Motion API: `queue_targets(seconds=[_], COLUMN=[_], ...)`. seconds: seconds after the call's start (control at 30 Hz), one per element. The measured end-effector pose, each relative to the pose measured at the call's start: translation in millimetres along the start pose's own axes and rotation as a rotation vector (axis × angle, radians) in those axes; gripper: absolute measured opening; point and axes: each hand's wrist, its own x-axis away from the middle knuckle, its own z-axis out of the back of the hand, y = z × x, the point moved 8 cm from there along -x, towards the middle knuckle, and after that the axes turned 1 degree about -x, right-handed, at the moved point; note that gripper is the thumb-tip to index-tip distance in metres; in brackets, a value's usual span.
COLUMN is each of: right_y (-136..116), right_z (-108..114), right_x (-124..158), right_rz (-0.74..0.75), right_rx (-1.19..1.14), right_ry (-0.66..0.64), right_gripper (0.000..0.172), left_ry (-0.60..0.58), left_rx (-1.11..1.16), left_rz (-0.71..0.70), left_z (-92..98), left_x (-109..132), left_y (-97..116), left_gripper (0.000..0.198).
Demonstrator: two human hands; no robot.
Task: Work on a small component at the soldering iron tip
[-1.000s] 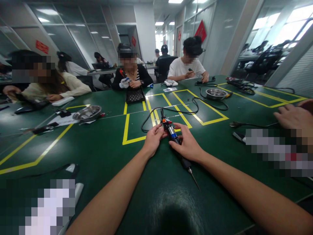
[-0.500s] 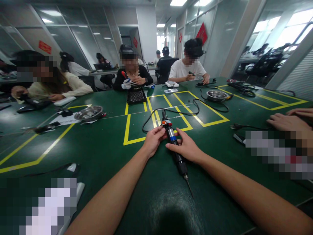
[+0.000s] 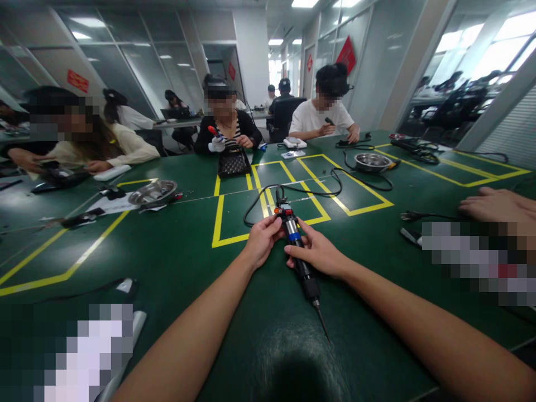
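Well, the electric screwdriver [image 3: 300, 257]: was between the 2 hands at the near middle of the green table [image 3: 251, 335]; whether it touched the surface could not be told.
Bit [image 3: 321, 321]: pointed back toward the wearer, thin end foremost.
Right hand [image 3: 320, 248]: gripped the barrel, thumb laid across it next to the blue band.
Left hand [image 3: 263, 237]: had thumb and fingers closed on the tail end, by an orange part.
Cord [image 3: 251, 209]: looped from the tail over yellow tape [image 3: 234, 240] outlines.
Plug [image 3: 412, 216]: lay off to the right, near another person's hand [image 3: 494, 204].
Metal bowls: 2 stood farther out, a left bowl [image 3: 144, 202] by a white sheet [image 3: 113, 204] and a right bowl [image 3: 371, 168] near black cable.
Black tray [image 3: 233, 174]: sat before a person in a striped top [image 3: 230, 131], whose gloved hand [image 3: 216, 144] held a red-ended tool [image 3: 213, 131].
White shirt [image 3: 307, 117]: belonged to a seated co-worker holding a small dark object [image 3: 329, 121].
Background: showed glass partitions [image 3: 111, 61] and a red diamond sign [image 3: 346, 57].
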Motion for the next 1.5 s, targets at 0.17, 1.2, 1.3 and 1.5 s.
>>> queue_targets(seconds=[0.17, 1.2, 1.3, 1.5], right_y=[2, 14, 15, 15], right_z=[6, 33, 34, 34], right_x=[1, -10, -11, -10], right_rz=[0.011, -0.05, -0.05, -0.03], right_rx=[0.138, 0.003, -0.005, 0.015], right_ry=[0.061, 0.102, 0.106, 0.101], right_gripper=[0.092, 0.099, 0.1, 0.1], left_ry=[-0.03, 0.247, 0.24, 0.168], left_rx=[-0.026, -0.892, -0.852, -0.691], left_rz=[0.013, -0.408, -0.367, -0.335], left_z=[-0.6, 2.2, 5.1, 7.5], left_x=[-1, 11, 9, 5], left_y=[-3, 28, 24, 14], left_gripper=[0.032, 0.02, 0.021, 0.028])
